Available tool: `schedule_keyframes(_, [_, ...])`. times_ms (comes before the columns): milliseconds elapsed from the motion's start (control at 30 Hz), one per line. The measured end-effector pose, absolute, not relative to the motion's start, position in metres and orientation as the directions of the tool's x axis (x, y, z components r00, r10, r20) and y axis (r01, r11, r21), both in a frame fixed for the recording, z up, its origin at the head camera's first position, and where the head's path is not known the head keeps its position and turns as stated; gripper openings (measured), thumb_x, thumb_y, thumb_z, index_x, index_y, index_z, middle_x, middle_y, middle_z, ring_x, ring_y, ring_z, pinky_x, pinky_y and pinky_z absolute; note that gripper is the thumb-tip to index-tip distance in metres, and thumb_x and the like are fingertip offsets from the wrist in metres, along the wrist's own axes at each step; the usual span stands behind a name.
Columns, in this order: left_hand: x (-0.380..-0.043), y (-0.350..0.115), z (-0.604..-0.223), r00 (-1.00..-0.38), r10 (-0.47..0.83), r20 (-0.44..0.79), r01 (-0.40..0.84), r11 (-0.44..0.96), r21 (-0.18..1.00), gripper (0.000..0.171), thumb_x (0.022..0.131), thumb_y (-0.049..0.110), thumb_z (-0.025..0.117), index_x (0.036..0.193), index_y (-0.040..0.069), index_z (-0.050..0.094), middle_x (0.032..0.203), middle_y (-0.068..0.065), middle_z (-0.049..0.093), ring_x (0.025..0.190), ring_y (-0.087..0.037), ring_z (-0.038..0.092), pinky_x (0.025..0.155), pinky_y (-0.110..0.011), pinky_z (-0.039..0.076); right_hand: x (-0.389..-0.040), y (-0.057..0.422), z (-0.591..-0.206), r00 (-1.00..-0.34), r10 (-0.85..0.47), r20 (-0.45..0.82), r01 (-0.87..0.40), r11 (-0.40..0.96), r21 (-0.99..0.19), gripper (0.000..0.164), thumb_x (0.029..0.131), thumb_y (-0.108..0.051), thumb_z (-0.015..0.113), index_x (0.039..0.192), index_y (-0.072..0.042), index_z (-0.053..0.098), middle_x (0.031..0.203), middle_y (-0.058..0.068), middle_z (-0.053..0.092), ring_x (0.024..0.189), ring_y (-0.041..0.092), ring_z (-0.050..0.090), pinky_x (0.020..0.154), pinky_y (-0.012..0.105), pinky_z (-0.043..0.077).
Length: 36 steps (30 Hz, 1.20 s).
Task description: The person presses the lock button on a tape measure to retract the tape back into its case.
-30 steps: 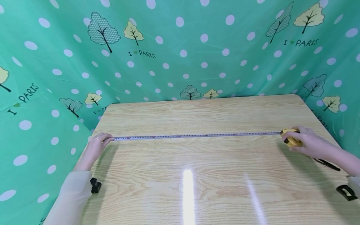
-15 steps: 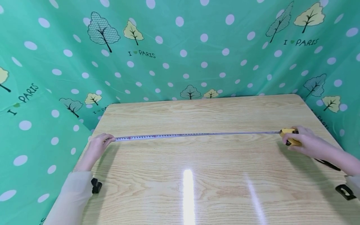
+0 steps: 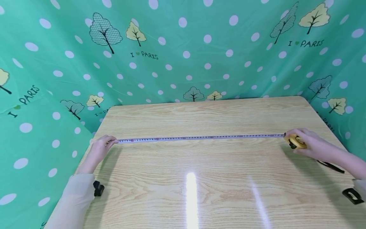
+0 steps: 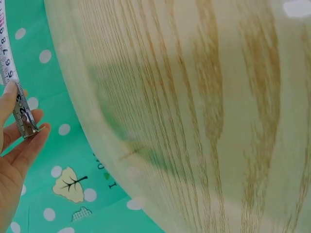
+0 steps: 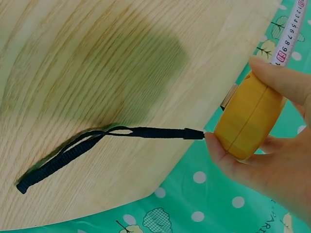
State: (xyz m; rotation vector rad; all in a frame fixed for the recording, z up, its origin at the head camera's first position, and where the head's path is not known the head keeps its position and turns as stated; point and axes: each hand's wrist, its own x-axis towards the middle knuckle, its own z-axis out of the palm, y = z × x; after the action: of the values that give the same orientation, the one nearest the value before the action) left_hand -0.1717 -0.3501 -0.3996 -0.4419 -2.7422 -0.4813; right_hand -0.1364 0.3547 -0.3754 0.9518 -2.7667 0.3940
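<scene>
A tape measure's pale blade (image 3: 200,138) is stretched straight from left to right across the table in the head view, its numbers facing up. My left hand (image 3: 98,149) pinches the blade near its end; the left wrist view shows the metal hook (image 4: 32,130) poking out past the thumb, beside the fingers. On the right, my right hand (image 3: 317,146) grips the yellow tape measure case (image 5: 250,116), thumb on its upper side near the blade's mouth and fingers beneath. A black wrist strap (image 5: 160,132) trails from the case over the table.
The wooden table (image 3: 148,178) has rounded far corners and casts back a bright glare. A green patterned cloth (image 3: 183,47) hangs behind and at both sides. Black wrist-camera pieces sit at the left cuff (image 3: 98,188) and right cuff (image 3: 353,195).
The blade looked twisted and narrow toward its right part half a second ago; now its numbered face shows along its length. My right hand has rolled the case slightly. The left hand barely moved.
</scene>
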Motion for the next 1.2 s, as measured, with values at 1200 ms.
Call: schedule_keyframes(1200, [-0.172, -0.34, -0.4, -0.863, 0.278, 0.421, 0.409, 0.874, 0.261, 0.005, 0.079, 0.001, 0.063, 0.083, -0.001, 0.063, 0.075, -0.012, 0.059, 0.068, -0.027, 0.058, 0.058, -0.039, 0.05, -0.135, 0.354, -0.374, -0.863, -0.475, 0.171, -0.505, 0.82, -0.272, 0.07, 0.057, -0.005, 0.08, 0.117, 0.004, 0.045, 0.101, 0.017, 0.052, 0.085, 0.027, 0.051, 0.06, 0.029, 0.044])
